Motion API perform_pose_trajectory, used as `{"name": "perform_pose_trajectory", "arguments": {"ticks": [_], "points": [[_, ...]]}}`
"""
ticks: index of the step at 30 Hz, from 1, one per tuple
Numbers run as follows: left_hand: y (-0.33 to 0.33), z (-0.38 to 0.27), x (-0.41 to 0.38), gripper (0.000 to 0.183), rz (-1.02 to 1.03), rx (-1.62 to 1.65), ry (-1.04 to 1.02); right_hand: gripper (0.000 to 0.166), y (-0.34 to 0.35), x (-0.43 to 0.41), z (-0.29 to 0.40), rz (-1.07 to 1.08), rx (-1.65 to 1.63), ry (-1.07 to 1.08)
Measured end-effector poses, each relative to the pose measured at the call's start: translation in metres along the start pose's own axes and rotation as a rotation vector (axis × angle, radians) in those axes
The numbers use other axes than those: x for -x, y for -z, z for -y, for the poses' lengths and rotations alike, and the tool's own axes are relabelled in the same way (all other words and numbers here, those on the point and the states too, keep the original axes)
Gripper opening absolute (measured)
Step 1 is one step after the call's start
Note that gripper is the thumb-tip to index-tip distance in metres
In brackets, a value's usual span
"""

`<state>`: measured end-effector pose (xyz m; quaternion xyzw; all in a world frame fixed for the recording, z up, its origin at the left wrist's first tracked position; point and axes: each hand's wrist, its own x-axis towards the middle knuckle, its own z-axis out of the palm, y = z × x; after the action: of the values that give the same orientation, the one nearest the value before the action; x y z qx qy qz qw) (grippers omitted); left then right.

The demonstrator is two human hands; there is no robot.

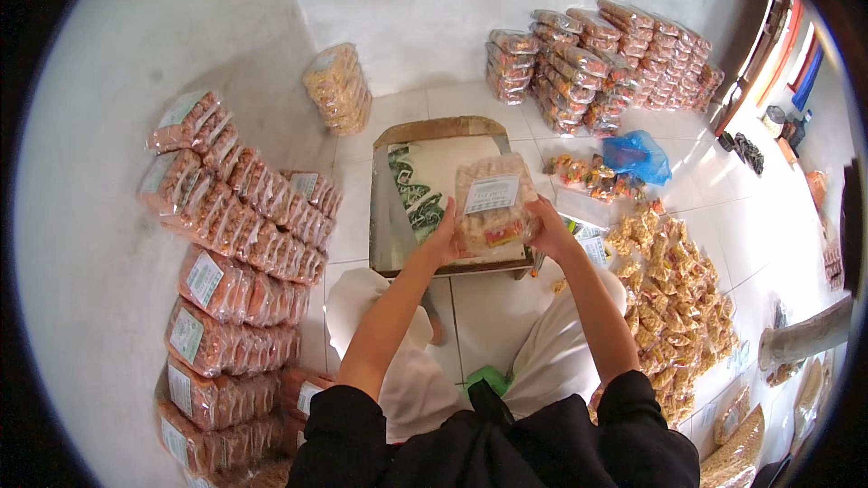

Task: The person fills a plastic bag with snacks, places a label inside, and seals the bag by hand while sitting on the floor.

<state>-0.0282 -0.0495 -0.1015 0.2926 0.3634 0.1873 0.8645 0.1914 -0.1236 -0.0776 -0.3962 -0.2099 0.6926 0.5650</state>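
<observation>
Between both hands I hold a clear plastic pack of pale snacks (485, 217), which bears a white printed label (494, 194). My left hand (444, 238) grips its left side, and my right hand (548, 227) grips its lower right side. The pack is above a low wooden table (441, 127), whose top carries a sheet with a green and white pattern (415, 200). Part of the tabletop is hidden behind the pack and my hands.
Stacked snack packs (244, 210) line the left wall, with a smaller stack (338, 89) near the corner. More stacks (576, 68) stand along the back wall. On my right, a heap of small snack bags (671, 298) covers the tiles near a blue plastic bag (636, 157) and loose labels (594, 251).
</observation>
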Motion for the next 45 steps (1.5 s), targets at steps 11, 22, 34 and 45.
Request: {"name": "perform_pose_trajectory", "arguments": {"ticks": [11,22,34,45], "points": [[-0.069,-0.117,-0.087,0.049,-0.047,-0.034,-0.722,0.086,-0.03,-0.039,0.146,0.017,0.572,0.221],[-0.112,-0.271,-0.089,0.065,-0.249,-0.226,-0.717,0.099,-0.072,-0.121,0.265,0.101,0.52,0.265],[-0.197,-0.45,0.119,0.071,-0.282,-0.359,-0.592,0.086,-0.321,-0.041,0.445,0.042,0.576,0.137],[-0.184,-0.444,0.168,0.078,-0.499,-0.232,-0.242,0.045,-0.352,-0.027,0.406,-0.135,0.332,-0.306]]}}
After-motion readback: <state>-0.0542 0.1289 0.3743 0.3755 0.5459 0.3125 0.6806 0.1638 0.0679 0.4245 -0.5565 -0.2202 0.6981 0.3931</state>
